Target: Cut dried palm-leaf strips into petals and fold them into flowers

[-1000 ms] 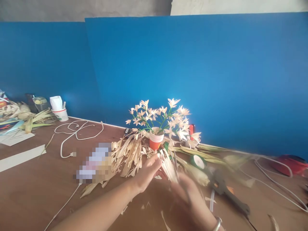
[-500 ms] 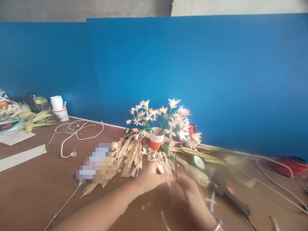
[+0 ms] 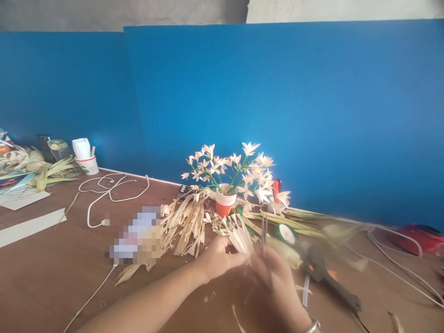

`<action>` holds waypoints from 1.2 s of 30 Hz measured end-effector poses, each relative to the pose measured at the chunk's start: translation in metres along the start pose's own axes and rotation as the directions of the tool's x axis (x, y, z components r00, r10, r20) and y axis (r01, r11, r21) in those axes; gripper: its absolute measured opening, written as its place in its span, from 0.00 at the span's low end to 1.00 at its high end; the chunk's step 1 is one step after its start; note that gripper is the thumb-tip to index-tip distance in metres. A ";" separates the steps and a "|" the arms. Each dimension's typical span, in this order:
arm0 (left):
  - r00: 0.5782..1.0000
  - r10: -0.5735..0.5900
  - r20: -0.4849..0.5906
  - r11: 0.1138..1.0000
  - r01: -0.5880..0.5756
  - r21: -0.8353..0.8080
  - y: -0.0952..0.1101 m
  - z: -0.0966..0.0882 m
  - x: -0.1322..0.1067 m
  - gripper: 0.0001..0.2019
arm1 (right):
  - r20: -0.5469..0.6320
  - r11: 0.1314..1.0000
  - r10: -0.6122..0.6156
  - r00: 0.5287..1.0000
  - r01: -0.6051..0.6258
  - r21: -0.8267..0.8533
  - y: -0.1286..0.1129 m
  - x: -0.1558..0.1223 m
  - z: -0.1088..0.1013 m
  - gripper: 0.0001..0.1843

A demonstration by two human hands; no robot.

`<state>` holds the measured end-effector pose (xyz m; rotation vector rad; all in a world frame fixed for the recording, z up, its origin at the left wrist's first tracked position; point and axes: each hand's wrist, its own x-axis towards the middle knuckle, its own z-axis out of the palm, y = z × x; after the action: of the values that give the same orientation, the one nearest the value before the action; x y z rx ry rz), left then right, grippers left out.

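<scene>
Corn husk [image 3: 240,239], slit into pale strips, fanned upward from the left hand [image 3: 221,259], which pinched its lower end between thumb and fingers in front of the orange-and-white paper cup [image 3: 225,203]. The right hand [image 3: 275,277], blurred, gripped scissors [image 3: 264,229] whose blades pointed up beside the husk; whether blades and husk touched, I could not tell. Pale green-stemmed flowers [image 3: 221,163] stood in the cup. Loose husk strips [image 3: 192,217] lay to its left, a green tape roll [image 3: 286,234] and dark glue gun [image 3: 321,275] to its right, on the brown counter [image 3: 41,286].
</scene>
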<state>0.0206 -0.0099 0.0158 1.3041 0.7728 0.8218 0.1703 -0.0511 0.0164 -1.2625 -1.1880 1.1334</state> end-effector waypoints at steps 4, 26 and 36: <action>1.000 0.029 0.000 0.999 -0.029 0.022 -0.003 0.000 0.000 0.08 | -0.029 1.000 -0.017 0.999 0.018 0.012 0.010 0.001 -0.001 0.19; 0.999 -0.045 -0.029 0.998 0.046 0.031 -0.003 -0.002 -0.001 0.12 | -0.003 0.993 -0.073 0.997 0.072 -0.092 -0.003 -0.002 -0.002 0.17; 0.851 0.484 -0.203 0.836 -0.382 0.394 -0.003 -0.008 -0.006 0.06 | -0.033 0.997 -0.020 0.999 0.018 -0.071 0.000 0.001 -0.002 0.17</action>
<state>0.0111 -0.0115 0.0122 1.7321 0.8922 1.3214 0.1727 -0.0506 0.0163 -1.3160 -1.2216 1.0610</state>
